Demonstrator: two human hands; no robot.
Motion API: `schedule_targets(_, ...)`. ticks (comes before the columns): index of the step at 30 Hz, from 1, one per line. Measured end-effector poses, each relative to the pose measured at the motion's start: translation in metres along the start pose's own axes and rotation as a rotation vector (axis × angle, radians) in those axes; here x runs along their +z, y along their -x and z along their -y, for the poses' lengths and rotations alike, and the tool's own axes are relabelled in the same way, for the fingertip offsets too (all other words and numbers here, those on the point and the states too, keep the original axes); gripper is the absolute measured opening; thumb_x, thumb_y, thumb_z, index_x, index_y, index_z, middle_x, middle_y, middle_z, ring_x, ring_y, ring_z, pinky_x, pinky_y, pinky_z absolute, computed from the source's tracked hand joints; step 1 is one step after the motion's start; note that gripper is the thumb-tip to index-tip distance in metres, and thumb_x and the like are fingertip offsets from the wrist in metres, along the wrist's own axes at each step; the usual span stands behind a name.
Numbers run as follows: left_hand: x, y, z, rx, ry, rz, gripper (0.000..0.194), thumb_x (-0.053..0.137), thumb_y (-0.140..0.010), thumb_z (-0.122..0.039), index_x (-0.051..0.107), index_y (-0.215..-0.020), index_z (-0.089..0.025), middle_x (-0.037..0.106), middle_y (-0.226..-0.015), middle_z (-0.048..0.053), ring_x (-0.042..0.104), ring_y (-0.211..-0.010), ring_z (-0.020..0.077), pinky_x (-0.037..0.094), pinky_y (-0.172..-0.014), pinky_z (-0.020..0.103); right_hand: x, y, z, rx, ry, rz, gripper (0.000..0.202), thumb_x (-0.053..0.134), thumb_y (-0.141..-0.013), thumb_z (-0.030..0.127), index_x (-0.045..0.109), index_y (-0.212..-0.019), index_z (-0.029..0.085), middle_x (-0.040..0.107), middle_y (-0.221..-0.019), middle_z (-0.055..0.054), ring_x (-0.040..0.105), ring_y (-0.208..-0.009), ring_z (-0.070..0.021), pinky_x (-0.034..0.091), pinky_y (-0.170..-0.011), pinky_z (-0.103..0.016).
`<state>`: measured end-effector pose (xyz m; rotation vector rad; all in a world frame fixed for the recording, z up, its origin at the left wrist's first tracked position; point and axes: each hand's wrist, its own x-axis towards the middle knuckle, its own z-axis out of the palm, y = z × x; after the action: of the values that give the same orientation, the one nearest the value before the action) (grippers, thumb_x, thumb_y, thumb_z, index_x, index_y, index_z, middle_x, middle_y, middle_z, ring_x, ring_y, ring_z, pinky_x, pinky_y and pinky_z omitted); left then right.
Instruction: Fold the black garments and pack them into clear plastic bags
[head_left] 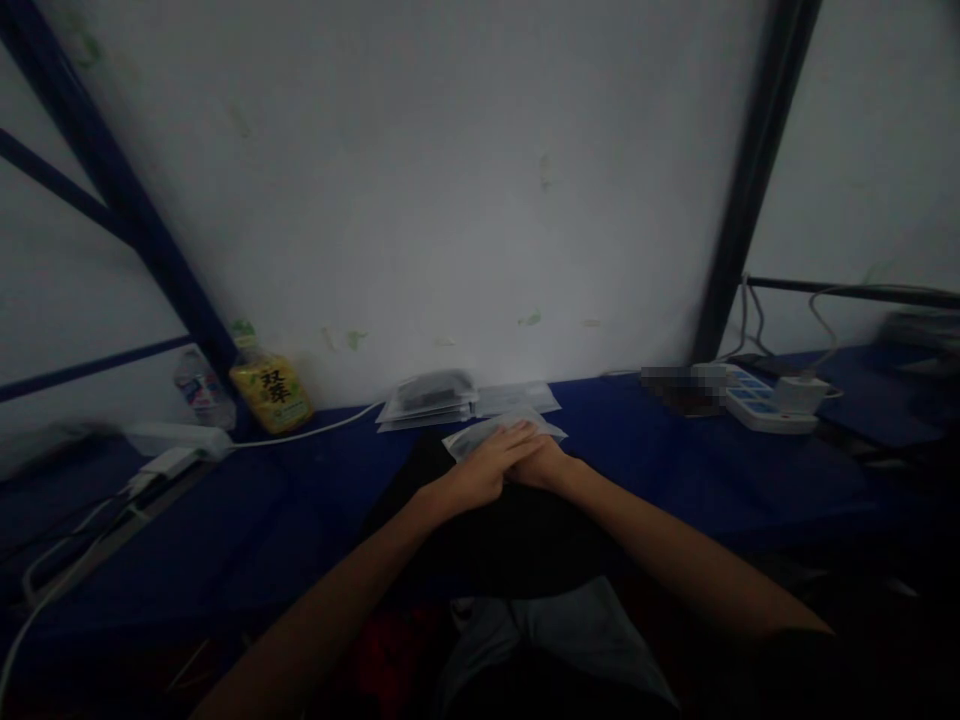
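Note:
A clear plastic bag (471, 438) with something dark inside lies at the middle of the blue table, under both my hands. My left hand (484, 468) rests on it from the left, its fingers stretched out and reaching over my right hand. From the right, my right hand (546, 462) touches the bag; its fingers are largely covered by the left ones. Beneath my wrists a black cloth (510, 540) spreads over the table's front edge. Just behind the hands lie a pile of clear bags with dark contents (431, 397) and a flatter clear bag (517, 398).
At the left stand a yellow bottle (274, 395) and a clear water bottle (202, 390), near a white power strip (176, 440) with cables. Another power strip (765, 398) with a plugged-in adapter lies right. Blue metal posts (150, 230) rise before the wall.

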<state>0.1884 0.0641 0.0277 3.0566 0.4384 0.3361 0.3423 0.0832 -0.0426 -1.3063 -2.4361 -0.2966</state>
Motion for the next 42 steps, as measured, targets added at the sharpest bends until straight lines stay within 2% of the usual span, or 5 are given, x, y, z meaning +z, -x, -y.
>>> schedule_targets(6, -0.019, 0.038, 0.004, -0.002, -0.053, -0.062, 0.076, 0.052, -0.08, -0.009, 0.023, -0.148, -0.025, 0.033, -0.152, 0.007, 0.032, -0.138, 0.0228, 0.03, -0.113, 0.042, -0.041, 0.008, -0.019, -0.073, -0.363, 0.153, 0.057, 0.051, -0.087, 0.056, 0.056, -0.129, 0.018, 0.062, -0.126, -0.01, 0.06, -0.112, -0.024, 0.047, -0.095, -0.035)
schedule_targets(13, -0.005, 0.067, 0.022, -0.051, -0.262, -0.304, 0.018, 0.05, -0.094, -0.022, 0.063, -0.105, -0.019, 0.066, -0.1, 0.005, 0.061, -0.094, 0.0178, 0.05, -0.085, 0.032, -0.063, 0.01, -0.016, -0.244, -0.338, -0.014, 0.047, 0.055, -0.089, 0.035, 0.052, -0.133, 0.02, 0.054, -0.135, -0.011, 0.051, -0.122, -0.0242, 0.04, -0.103, -0.04)
schedule_targets(19, -0.002, 0.068, 0.021, -0.129, -0.264, -0.489, 0.017, 0.051, -0.095, -0.027, 0.064, -0.094, -0.016, 0.066, -0.087, 0.004, 0.062, -0.083, 0.0164, 0.05, -0.076, 0.029, -0.07, 0.023, -0.003, -0.215, -0.177, -0.254, 0.03, 0.048, -0.091, 0.015, 0.065, -0.115, 0.02, 0.067, -0.111, -0.01, 0.059, -0.106, -0.0221, 0.048, -0.091, -0.036)
schedule_targets(33, 0.008, 0.07, 0.019, -0.017, -0.303, -0.52, 0.018, 0.049, -0.096, -0.025, 0.064, -0.092, -0.016, 0.069, -0.086, 0.004, 0.066, -0.081, 0.0144, 0.053, -0.075, 0.025, -0.046, 0.012, 0.024, -0.174, -0.067, -0.241, 0.025, 0.048, -0.095, 0.029, 0.069, -0.093, 0.018, 0.068, -0.078, -0.006, 0.063, -0.069, -0.0157, 0.041, -0.059, -0.024)
schedule_targets(42, 0.008, 0.075, 0.025, 0.013, -0.259, -0.579, 0.018, 0.049, -0.095, -0.019, 0.063, -0.105, -0.016, 0.07, -0.095, 0.006, 0.066, -0.088, 0.0152, 0.055, -0.079, 0.028, -0.048, 0.014, 0.021, -0.255, -0.492, -0.408, 0.017, 0.053, -0.091, 0.023, 0.069, -0.095, 0.018, 0.072, -0.086, -0.004, 0.066, -0.075, -0.0138, 0.049, -0.07, -0.023)
